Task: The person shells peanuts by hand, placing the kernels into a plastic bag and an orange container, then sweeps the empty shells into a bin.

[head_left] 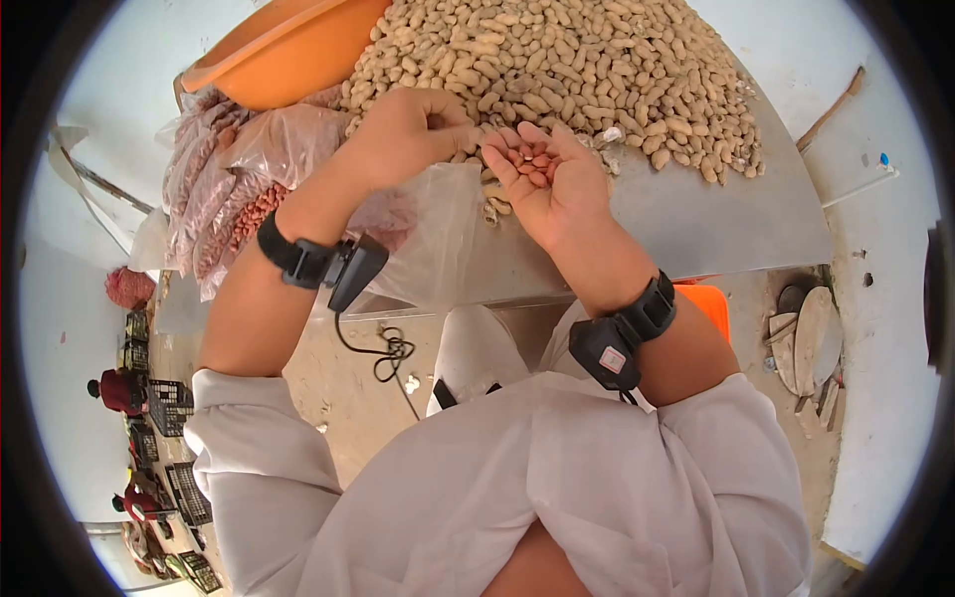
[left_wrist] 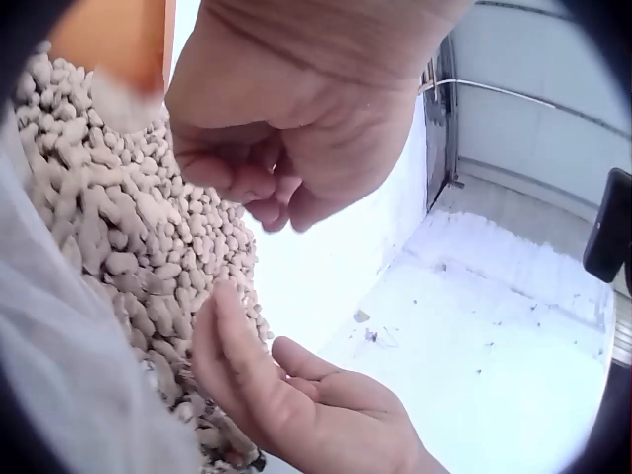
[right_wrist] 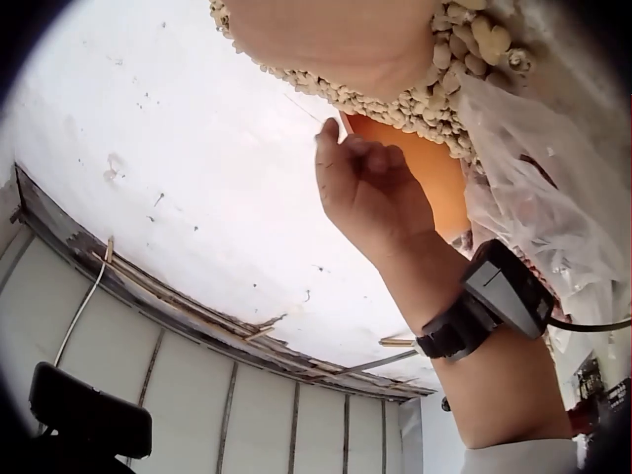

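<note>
Palm up, my right hand [head_left: 572, 189] carries several reddish shelled peanuts [head_left: 534, 165] in its hollow, with the fingers slightly bent at the edge. Beside its fingertips, my left hand [head_left: 413, 129] has its fingers curled in; nothing shows between them. The left wrist view puts the left hand [left_wrist: 296, 118] above the cupped right hand [left_wrist: 306, 415], the two apart. Behind both hands rises a big heap of unshelled peanuts [head_left: 557, 60]. A clear plastic bag [head_left: 438, 219] lies under my left wrist.
An orange basin [head_left: 279, 55] leans at the back left of the metal table [head_left: 716, 229]. In front of it sit plastic bags of shelled peanuts [head_left: 209, 189]. An orange container [head_left: 706, 308] stands below the table edge. Black crates [head_left: 169, 408] and people are farther left.
</note>
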`<control>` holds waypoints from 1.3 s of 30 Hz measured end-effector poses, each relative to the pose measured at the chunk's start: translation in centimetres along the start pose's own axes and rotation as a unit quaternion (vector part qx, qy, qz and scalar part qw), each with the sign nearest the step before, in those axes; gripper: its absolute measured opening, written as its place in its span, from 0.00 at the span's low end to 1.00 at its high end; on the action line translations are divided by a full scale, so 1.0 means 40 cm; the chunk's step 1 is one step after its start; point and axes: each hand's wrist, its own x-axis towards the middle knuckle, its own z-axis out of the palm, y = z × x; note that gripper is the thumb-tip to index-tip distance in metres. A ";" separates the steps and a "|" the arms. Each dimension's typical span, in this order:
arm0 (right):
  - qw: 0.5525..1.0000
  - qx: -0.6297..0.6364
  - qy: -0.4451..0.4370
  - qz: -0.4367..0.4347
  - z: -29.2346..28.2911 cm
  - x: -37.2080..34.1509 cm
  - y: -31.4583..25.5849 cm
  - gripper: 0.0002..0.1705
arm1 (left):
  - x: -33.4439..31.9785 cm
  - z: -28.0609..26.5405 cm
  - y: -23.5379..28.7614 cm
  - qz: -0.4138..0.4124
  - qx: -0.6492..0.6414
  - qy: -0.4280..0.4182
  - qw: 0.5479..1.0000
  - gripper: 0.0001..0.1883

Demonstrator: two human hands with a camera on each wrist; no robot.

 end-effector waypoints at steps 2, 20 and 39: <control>1.000 -0.025 -0.003 -0.004 -0.013 -0.010 -0.006 0.17 | -0.047 0.003 0.038 -0.036 0.118 -0.019 0.992 0.15; 0.995 -0.098 -0.001 0.029 -0.044 -0.055 0.026 0.18 | -0.189 0.128 -0.002 0.019 0.210 0.016 0.977 0.27; 0.965 -0.230 -0.114 0.051 0.067 0.011 0.182 0.09 | -0.186 0.073 -0.075 0.007 -0.248 0.199 0.948 0.20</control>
